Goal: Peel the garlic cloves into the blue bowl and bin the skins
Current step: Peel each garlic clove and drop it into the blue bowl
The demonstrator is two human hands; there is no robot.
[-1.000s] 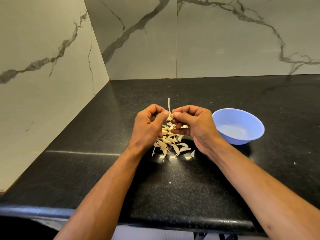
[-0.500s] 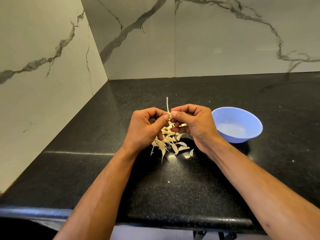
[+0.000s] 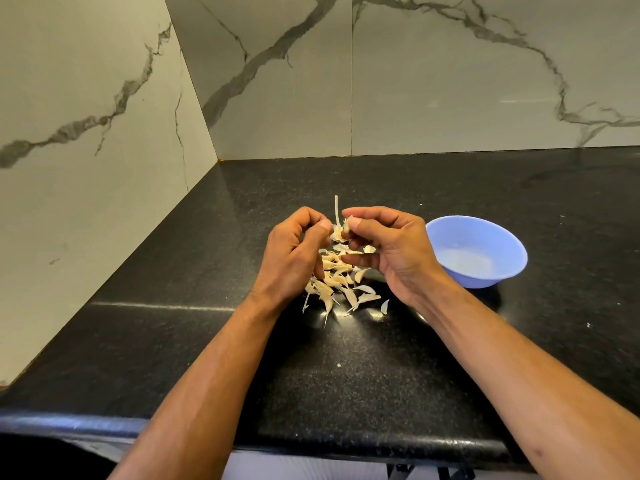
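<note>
Just left of the bowl (image 3: 476, 251), the right hand (image 3: 391, 247) pinches a clove (image 3: 341, 233) between thumb and curled fingers (image 3: 353, 224), left hand (image 3: 294, 258) curled against it. The clove is pale, papery, with a thin stalk upright; loose cloves (image 3: 337, 282) lie below on the bench (image 3: 381, 375).

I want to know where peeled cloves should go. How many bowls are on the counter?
1. The blue bowl stands on the black counter, just right of the right hand and the garlic pile. No other bowl shows in this view.
</note>
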